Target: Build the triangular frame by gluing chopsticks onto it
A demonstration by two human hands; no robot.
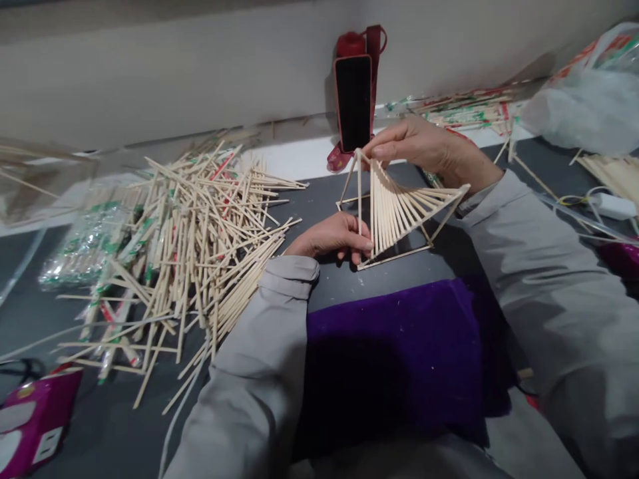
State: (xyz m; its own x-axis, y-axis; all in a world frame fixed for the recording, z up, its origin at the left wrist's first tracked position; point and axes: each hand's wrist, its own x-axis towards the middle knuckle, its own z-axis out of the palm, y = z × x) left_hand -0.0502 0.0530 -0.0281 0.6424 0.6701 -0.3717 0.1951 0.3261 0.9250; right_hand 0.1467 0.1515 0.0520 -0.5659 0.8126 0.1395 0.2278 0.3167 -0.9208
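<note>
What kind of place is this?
It looks like a craft workspace, perhaps at home or in a small workshop. The clues: a pile of loose wooden sticks, more sticks in plastic wrapping, and a stick framework held in the left hand and right hand.

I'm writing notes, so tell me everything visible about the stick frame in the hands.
The stick frame is pale, apparently wooden: an open, angular outline with sticks fanned into a twisted face. It is over the dark table; the right hand grips at its top, the left hand near a lower corner.

The long grey sleeves (252, 369) are loose and creased.
</note>
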